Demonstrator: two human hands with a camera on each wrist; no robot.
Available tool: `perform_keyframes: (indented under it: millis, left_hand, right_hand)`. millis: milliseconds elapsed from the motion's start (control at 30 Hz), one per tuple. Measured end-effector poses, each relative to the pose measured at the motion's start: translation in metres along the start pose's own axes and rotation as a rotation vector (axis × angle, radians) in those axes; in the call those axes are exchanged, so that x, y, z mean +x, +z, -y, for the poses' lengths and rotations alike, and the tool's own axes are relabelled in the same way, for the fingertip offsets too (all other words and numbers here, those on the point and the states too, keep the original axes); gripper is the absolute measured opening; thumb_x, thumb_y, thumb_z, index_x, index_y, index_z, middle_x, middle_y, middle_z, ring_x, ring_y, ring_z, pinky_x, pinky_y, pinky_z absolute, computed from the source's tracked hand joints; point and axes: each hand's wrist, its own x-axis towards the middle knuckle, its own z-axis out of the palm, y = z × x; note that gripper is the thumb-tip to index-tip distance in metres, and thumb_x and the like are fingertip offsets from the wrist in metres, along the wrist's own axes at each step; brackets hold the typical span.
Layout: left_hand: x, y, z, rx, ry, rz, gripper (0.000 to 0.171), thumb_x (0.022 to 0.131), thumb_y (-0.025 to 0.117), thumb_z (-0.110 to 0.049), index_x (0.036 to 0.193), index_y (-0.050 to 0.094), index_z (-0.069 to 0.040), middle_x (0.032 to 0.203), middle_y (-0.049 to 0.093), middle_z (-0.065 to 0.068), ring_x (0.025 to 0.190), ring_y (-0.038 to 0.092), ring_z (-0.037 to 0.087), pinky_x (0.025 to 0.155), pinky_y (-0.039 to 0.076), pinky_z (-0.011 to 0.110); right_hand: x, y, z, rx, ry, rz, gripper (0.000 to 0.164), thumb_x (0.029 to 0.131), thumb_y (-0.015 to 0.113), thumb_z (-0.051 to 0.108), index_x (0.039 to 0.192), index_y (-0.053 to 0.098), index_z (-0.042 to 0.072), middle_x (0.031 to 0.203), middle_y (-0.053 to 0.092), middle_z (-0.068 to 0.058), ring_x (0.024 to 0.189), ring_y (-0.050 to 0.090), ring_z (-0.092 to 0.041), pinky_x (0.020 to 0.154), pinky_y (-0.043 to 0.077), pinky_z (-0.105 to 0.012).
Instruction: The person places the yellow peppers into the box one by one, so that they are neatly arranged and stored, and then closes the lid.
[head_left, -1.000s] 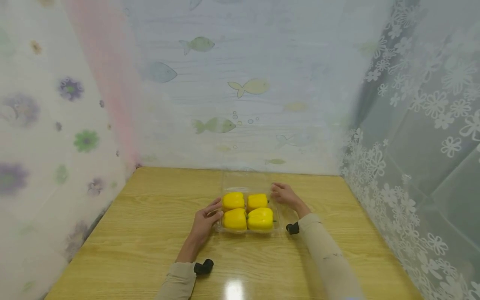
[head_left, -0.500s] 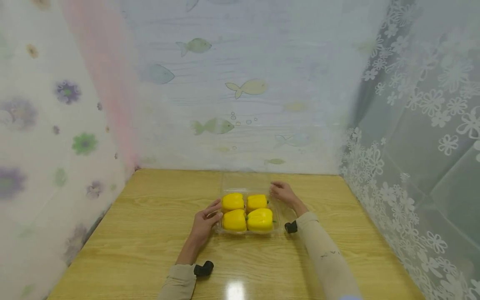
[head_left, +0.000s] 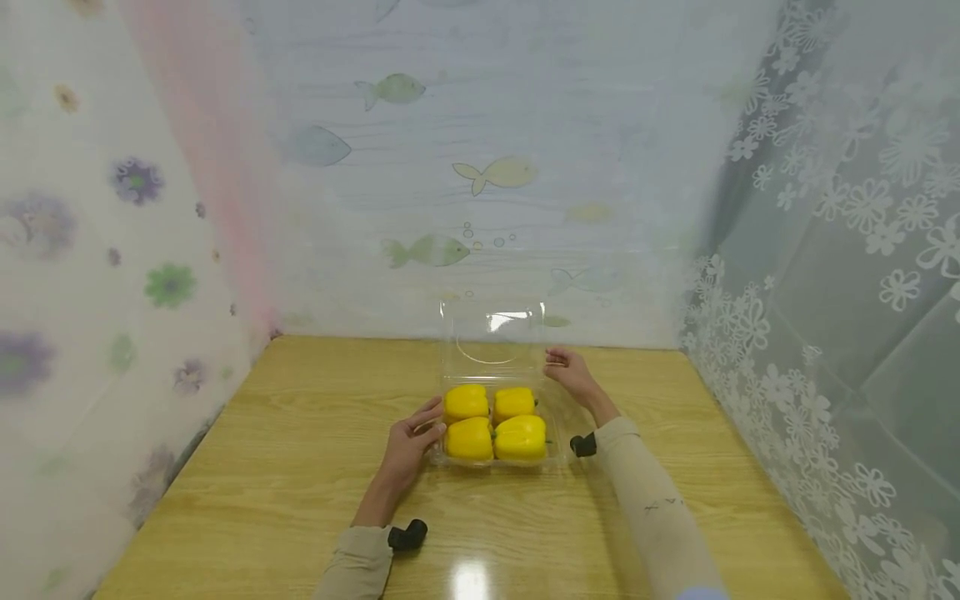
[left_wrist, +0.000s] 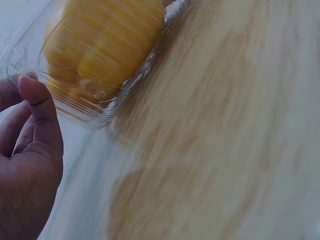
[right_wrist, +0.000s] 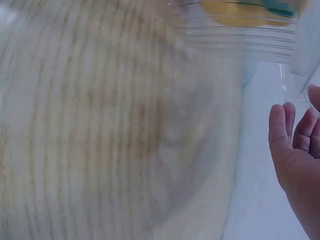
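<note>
Several yellow bell peppers (head_left: 520,438) sit in two rows inside a clear plastic clamshell box (head_left: 498,464) on the table. Its hinged lid (head_left: 491,333) stands raised at the far side, tilted up and back. My left hand (head_left: 405,450) is at the box's left side. In the left wrist view, the thumb (left_wrist: 37,92) and forefinger pinch the clear rim. At the lid's lower right edge is my right hand (head_left: 573,375), fingers bent and holding that edge. The right wrist view catches only part of this hand (right_wrist: 300,155), beside a clear plastic corner.
The wood-grain table (head_left: 285,467) extends around the box. Behind it hangs a fish-print curtain (head_left: 337,217), with flowered sheets (head_left: 97,250) on the left and lace-patterned sheeting (head_left: 847,275) on the right. A black wrist mount (head_left: 408,535) sits on the left sleeve.
The lid has swung up from lying low behind the box to nearly upright. My right hand has risen slightly with it; the left hand and the peppers have stayed in place.
</note>
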Motion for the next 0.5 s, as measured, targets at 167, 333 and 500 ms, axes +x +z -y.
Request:
perform_keyframes:
  millis: [167,333,500]
  left_hand:
    - [0.002,-0.001,-0.002,-0.016,-0.017,0.003,0.040,0.097,0.064,0.003,0.135,0.057,0.014,0.158,0.043,0.016,0.086,0.057,0.008,0.065,0.048,0.017]
    - [0.003,-0.003,0.000,-0.026,-0.023,0.006,0.040,0.097,0.063,0.003,0.136,0.056,0.013,0.159,0.042,0.015,0.085,0.057,0.006,0.064,0.048,0.016]
    - [0.003,-0.003,0.001,-0.023,-0.001,0.006,0.041,0.097,0.064,0.003,0.136,0.056,0.014,0.159,0.041,0.019,0.086,0.058,0.005,0.064,0.048,0.015]
  right_hand:
    - [-0.003,0.000,0.018,0.008,-0.020,-0.010,0.045,0.099,0.054,-0.009,0.141,0.039,-0.018,0.131,0.046,-0.033,0.127,0.047,-0.048,0.096,0.053,-0.030]
    - [-0.015,0.001,0.043,0.037,-0.037,-0.006,0.029,0.098,0.051,-0.010,0.126,0.046,-0.016,0.118,0.050,-0.032,0.107,0.055,-0.035,0.093,0.055,-0.040]
    - [-0.020,0.002,0.046,0.016,-0.064,-0.026,0.023,0.098,0.053,-0.008,0.121,0.049,-0.012,0.119,0.051,-0.037,0.103,0.058,-0.034,0.098,0.053,-0.049]
